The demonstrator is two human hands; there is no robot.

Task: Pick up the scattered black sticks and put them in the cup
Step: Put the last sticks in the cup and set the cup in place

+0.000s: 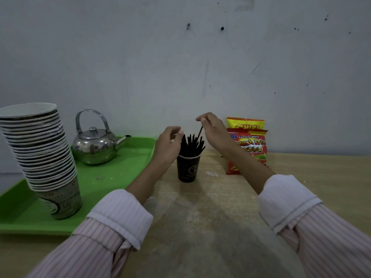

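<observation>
Head: right fingers (201, 118) pinch stick (200, 132) above cup (188, 169); left fingers (176, 130) curled, grasp unclear

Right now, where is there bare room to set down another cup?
Bare wooden table lies in front of the black paper cup and right of the red and yellow snack bags. The green plastic tray has room between the steel kettle and the paper cup stack. Crowded: around the cup, by the left hand and right hand.
</observation>
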